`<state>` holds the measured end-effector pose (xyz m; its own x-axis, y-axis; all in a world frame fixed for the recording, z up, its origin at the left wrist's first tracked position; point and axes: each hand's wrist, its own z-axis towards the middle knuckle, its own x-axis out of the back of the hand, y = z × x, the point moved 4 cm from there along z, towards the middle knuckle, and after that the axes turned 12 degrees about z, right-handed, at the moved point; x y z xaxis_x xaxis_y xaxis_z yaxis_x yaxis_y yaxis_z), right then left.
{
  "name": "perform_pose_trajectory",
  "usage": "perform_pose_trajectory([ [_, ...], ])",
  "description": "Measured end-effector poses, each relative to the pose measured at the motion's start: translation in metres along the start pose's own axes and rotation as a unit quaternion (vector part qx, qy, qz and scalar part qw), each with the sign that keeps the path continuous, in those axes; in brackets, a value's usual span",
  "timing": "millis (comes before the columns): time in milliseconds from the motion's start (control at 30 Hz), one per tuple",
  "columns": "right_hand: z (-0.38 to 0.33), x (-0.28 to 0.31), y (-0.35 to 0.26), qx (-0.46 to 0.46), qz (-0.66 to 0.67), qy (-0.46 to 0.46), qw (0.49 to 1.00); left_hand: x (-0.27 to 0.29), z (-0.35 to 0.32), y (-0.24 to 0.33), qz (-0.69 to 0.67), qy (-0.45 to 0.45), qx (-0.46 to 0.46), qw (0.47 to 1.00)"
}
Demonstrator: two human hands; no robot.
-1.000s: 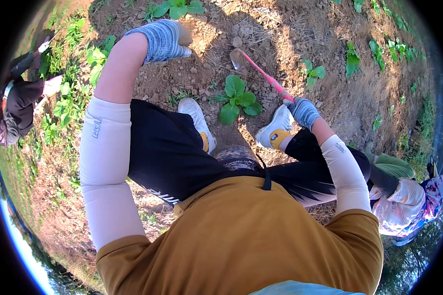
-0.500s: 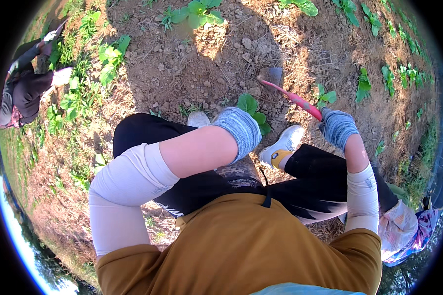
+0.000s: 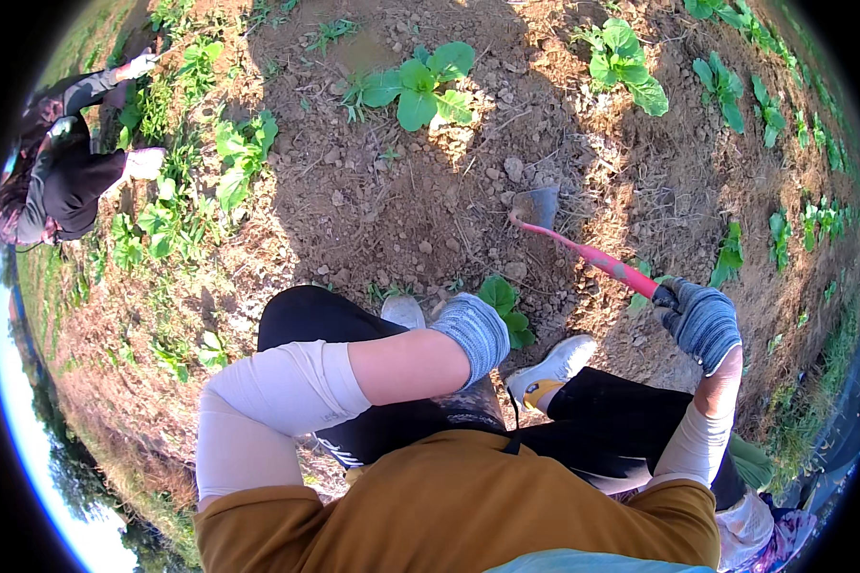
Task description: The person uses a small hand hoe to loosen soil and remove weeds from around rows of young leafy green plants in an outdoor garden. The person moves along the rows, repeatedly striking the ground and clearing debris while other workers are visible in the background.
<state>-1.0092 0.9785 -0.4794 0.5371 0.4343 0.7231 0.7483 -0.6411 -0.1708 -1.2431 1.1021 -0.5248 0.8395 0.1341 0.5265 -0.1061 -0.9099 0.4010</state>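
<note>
My right hand (image 3: 700, 321), in a grey knit glove, is closed around the pink handle of a small hand hoe (image 3: 583, 250). The hoe's dark blade (image 3: 536, 206) rests on the bare soil ahead of me. My left hand (image 3: 473, 333), also gloved, hangs between my knees just above a small leafy seedling (image 3: 505, 304); its fingers are hidden behind the wrist. I am squatting, with a white shoe (image 3: 554, 367) on the soil beside the seedling.
A bigger green plant (image 3: 420, 84) grows further ahead, and another (image 3: 623, 61) to its right. Weeds line the left side (image 3: 177, 205). Another person (image 3: 62, 167) in dark clothes crouches at the far left. Stones lie scattered over the soil.
My left arm came down from stretched ahead to between my knees. My right hand swung the hoe out to the right and forward, so its blade now lies on the soil.
</note>
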Motion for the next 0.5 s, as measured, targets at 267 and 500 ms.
perform_pose_trajectory([
  [267,0.021,0.017,-0.005,0.058,0.009,-0.017,0.998,0.022,-0.004,-0.052,-0.046,-0.005,0.036,0.998],
  [500,0.015,0.029,-0.041,0.011,-0.045,-0.045,0.998,0.035,-0.014,-0.012,-0.051,0.113,0.026,0.992],
])
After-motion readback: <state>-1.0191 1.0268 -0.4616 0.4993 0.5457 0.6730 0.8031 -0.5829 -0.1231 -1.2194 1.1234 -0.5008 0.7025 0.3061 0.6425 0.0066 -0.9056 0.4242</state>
